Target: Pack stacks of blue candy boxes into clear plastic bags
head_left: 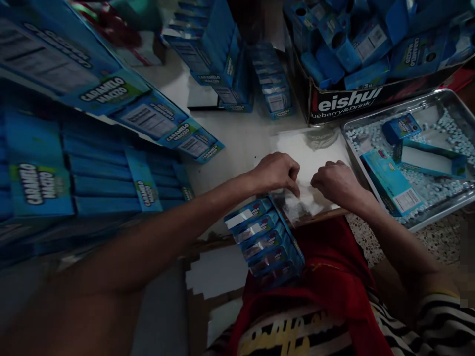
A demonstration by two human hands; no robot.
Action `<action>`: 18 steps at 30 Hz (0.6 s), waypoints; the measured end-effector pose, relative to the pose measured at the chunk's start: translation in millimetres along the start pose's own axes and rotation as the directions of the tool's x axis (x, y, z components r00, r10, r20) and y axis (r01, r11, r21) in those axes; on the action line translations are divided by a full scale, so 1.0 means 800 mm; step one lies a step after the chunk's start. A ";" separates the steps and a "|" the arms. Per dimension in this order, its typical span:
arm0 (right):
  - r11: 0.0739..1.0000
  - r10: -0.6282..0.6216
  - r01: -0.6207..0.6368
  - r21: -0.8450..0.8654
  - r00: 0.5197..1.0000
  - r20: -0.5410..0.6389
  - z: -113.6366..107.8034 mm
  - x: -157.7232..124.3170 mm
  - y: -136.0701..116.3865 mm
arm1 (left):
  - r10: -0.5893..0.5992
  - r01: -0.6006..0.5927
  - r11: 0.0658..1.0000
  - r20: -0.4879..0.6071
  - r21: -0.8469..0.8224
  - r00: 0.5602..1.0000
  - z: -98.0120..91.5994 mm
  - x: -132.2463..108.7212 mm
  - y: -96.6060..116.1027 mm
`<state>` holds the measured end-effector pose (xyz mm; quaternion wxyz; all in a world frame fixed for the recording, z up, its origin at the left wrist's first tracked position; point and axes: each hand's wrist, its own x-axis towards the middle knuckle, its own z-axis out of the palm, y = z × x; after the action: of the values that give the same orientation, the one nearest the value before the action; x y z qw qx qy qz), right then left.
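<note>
Left hand [278, 170], thumb near curled fingers, and right hand [336, 183], loosely closed: both at a clear film [301, 205] on the desk's [237, 129] near edge, hold on it unclear. Box row [264, 242] beside the film; metal tray [441, 210], with pale pellets [451, 123], right of the right hand.

Two hands [278, 173] [336, 183] of mine, one metal tray [445, 209].
In this tray I count three blue boxes [401, 128] [391, 183] [426, 157], and outside also one black carton [351, 105].
</note>
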<state>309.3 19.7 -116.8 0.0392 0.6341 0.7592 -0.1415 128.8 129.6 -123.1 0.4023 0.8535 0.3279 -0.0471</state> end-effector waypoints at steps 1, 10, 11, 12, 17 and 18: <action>0.998 0.034 -0.032 0.061 0.999 -0.029 -0.003 0.004 0.001 | 0.021 -0.017 0.997 -0.058 0.070 0.998 -0.009 -0.008 0.006; 0.865 0.042 0.341 0.368 0.682 -0.730 -0.064 0.039 -0.070 | 0.404 -0.078 0.896 -0.727 0.438 0.555 -0.089 -0.149 0.022; 0.887 -0.049 0.377 0.265 0.649 -0.759 -0.060 0.044 -0.080 | 0.438 -0.005 0.863 -0.743 0.506 0.506 -0.078 -0.165 0.014; 0.897 -0.171 0.414 0.156 0.649 -0.741 -0.053 0.050 -0.089 | 0.447 0.071 0.838 -0.755 0.541 0.479 -0.061 -0.178 0.004; 0.869 -0.493 0.474 -0.139 0.812 -0.313 0.013 0.091 -0.107 | 0.002 0.390 0.874 -0.804 0.290 0.595 0.045 -0.178 -0.072; 0.885 -0.466 0.438 -0.160 0.844 -0.265 0.025 0.097 -0.108 | -0.127 0.431 0.876 -0.760 0.216 0.638 0.059 -0.171 -0.085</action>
<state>208.0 75.0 -140.5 -0.0795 0.4487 0.8900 -0.0148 -10.2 55.6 -152.5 0.0543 0.7989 0.5746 0.1692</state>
